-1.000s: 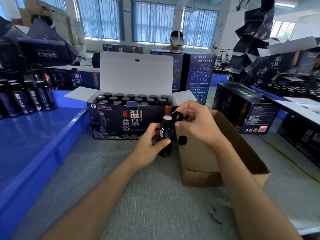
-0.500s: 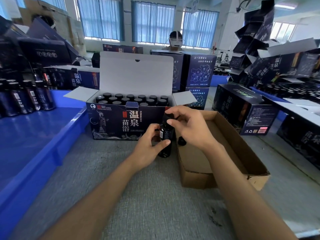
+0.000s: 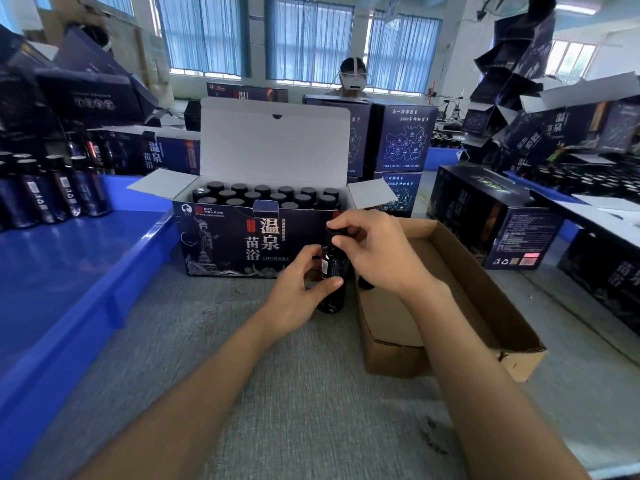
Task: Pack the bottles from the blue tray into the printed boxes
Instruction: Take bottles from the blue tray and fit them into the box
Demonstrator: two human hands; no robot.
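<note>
- Grey desk (image 3: 294, 393) carries the open printed box (image 3: 221, 244) just beyond your hands.
- Your left hand (image 3: 298, 294) grips the upright bottle (image 3: 334, 271).
- Your right hand (image 3: 377, 254) pinches its cap (image 3: 334, 232).

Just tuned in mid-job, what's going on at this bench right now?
A person holds a dark bottle upright on the grey table, in front of the open printed box. The left hand grips its body while the right hand pinches the black cap on top. The box already holds rows of capped bottles; more wait in the blue tray at the left.
</note>
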